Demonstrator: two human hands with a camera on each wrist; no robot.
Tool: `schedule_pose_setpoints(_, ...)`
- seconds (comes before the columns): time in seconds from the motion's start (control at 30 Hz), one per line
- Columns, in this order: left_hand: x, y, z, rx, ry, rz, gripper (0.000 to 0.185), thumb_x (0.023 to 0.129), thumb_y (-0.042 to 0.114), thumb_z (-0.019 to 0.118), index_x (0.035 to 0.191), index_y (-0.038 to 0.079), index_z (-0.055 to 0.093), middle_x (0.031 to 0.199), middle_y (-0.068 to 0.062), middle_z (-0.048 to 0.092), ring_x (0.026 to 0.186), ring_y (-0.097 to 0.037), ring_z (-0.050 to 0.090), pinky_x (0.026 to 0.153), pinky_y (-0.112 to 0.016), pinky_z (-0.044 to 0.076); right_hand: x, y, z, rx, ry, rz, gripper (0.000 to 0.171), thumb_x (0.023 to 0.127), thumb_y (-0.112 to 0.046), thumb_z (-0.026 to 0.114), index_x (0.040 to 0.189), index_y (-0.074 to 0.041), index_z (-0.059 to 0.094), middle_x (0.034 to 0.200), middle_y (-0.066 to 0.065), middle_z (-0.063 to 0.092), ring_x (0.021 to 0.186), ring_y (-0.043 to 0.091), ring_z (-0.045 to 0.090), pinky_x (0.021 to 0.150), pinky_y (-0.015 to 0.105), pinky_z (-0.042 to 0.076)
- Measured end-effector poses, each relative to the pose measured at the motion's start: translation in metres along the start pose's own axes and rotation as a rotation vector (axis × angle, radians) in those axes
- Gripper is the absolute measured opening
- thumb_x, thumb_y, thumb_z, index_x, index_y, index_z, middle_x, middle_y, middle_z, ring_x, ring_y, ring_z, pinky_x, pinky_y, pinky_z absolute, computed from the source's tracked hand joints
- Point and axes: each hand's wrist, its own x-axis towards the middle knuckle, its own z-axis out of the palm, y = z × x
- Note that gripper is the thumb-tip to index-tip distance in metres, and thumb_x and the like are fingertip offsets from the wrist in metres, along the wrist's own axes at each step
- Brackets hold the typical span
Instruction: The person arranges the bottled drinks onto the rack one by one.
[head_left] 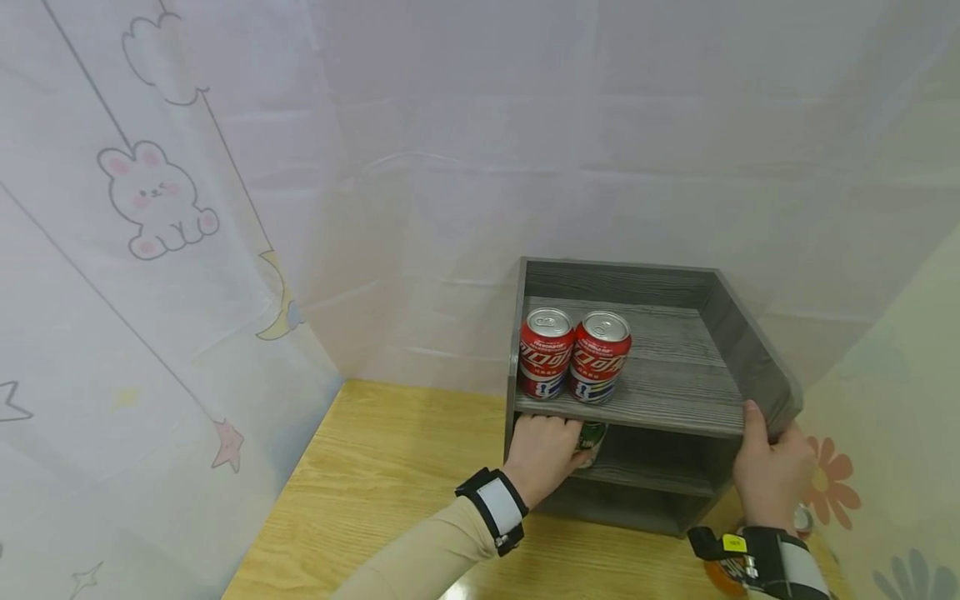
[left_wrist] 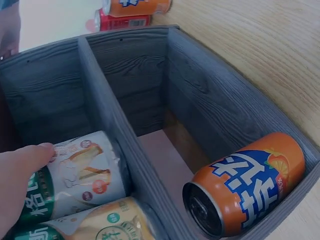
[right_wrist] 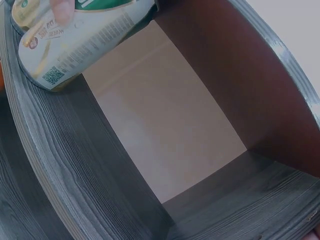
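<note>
A grey wooden shelf unit (head_left: 675, 375) stands on a light wood table (head_left: 375, 483). Two red cola cans (head_left: 573, 354) stand upright at the left of its top board. My left hand (head_left: 543, 454) reaches into the middle level and holds a green and white can (head_left: 592, 435) lying on its side; a finger rests along that can (left_wrist: 80, 175). Beside it lies a yellow can (left_wrist: 110, 222). An orange soda can (left_wrist: 245, 185) lies on its side in the neighbouring compartment. My right hand (head_left: 772, 471) grips the shelf's right front corner, thumb on the top board.
Pale curtains with cartoon prints (head_left: 150, 250) hang on the left and behind the shelf. A red can (left_wrist: 125, 21) and another orange can (left_wrist: 137, 6) lie on the table outside the unit. The right part of the middle level (right_wrist: 165, 115) holds nothing.
</note>
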Motion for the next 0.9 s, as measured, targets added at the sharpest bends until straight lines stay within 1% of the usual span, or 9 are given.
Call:
schedule_pose_setpoints(0.1, 0.0002, 0.0012, 0.0004, 0.016, -0.009, -0.01, 0.051, 0.079, 0.069, 0.075, 0.099, 0.022, 0.072, 0.071, 0.009, 0.068, 0.061, -0.01, 0.066, 0.049, -0.03, 0.051, -0.0003, -0.0005, 0.0001, 0.007, 0.001, 0.001, 0.047, 0.103, -0.039, 0.056, 0.076, -0.001, 0.049, 0.066, 0.007, 0.042, 0.054, 0.014, 0.035, 0.044, 0.027, 0.024)
schedule_pose_setpoints(0.17, -0.0002, 0.0017, 0.0007, 0.029, 0.003, -0.009, 0.051, 0.079, 0.07, 0.075, 0.098, 0.022, 0.072, 0.071, 0.009, 0.067, 0.06, -0.01, 0.066, 0.049, -0.03, 0.05, -0.0007, -0.0008, -0.0001, 0.015, -0.001, 0.003, 0.048, 0.103, -0.04, 0.056, 0.075, -0.001, 0.048, 0.066, 0.008, 0.042, 0.054, 0.015, 0.035, 0.043, 0.027, 0.024)
schedule_pose_setpoints(0.33, -0.0017, 0.0006, 0.0009, 0.032, 0.039, 0.001, 0.057, 0.078, 0.071, 0.075, 0.105, 0.021, 0.07, 0.076, 0.008, 0.068, 0.062, -0.011, 0.066, 0.049, -0.03, 0.051, -0.0021, -0.0023, -0.0008, 0.025, -0.006, 0.015, 0.05, 0.103, -0.042, 0.056, 0.076, -0.001, 0.049, 0.066, 0.009, 0.043, 0.054, 0.016, 0.036, 0.043, 0.028, 0.025)
schedule_pose_setpoints(0.53, -0.005, -0.0035, 0.0045, 0.015, 0.012, 0.033, 0.065, 0.079, 0.071, 0.073, 0.119, 0.021, 0.067, 0.09, 0.007, 0.07, 0.07, -0.012, 0.068, 0.054, -0.031, 0.053, -0.0026, -0.0036, -0.001, 0.017, -0.014, 0.028, 0.048, 0.103, -0.041, 0.055, 0.079, 0.0, 0.05, 0.071, 0.012, 0.044, 0.059, 0.017, 0.037, 0.046, 0.028, 0.025)
schedule_pose_setpoints(0.63, -0.0054, -0.0051, 0.0043, 0.018, 0.02, 0.035, 0.065, 0.077, 0.071, 0.075, 0.12, 0.023, 0.067, 0.09, 0.008, 0.07, 0.071, -0.011, 0.068, 0.055, -0.031, 0.054, -0.0019, -0.0033, -0.0012, 0.009, -0.017, 0.033, 0.047, 0.103, -0.041, 0.055, 0.08, 0.0, 0.051, 0.073, 0.012, 0.045, 0.06, 0.017, 0.037, 0.047, 0.028, 0.026)
schedule_pose_setpoints(0.7, -0.0053, -0.0056, 0.003, 0.014, 0.032, 0.035, 0.064, 0.076, 0.071, 0.077, 0.117, 0.023, 0.068, 0.088, 0.008, 0.07, 0.07, -0.011, 0.068, 0.054, -0.031, 0.053, -0.0016, -0.0032, -0.0014, 0.009, -0.022, 0.04, 0.047, 0.104, -0.041, 0.054, 0.081, 0.0, 0.051, 0.073, 0.012, 0.045, 0.059, 0.017, 0.037, 0.047, 0.028, 0.026)
schedule_pose_setpoints(0.9, -0.0051, -0.0054, 0.0009, 0.006, 0.038, 0.031, 0.061, 0.074, 0.07, 0.078, 0.11, 0.021, 0.071, 0.082, 0.007, 0.07, 0.064, -0.011, 0.067, 0.051, -0.031, 0.052, -0.0018, -0.0008, -0.0002, 0.019, 0.0, 0.002, 0.048, 0.104, -0.039, 0.056, 0.075, -0.001, 0.047, 0.065, 0.007, 0.04, 0.052, 0.014, 0.034, 0.043, 0.027, 0.024)
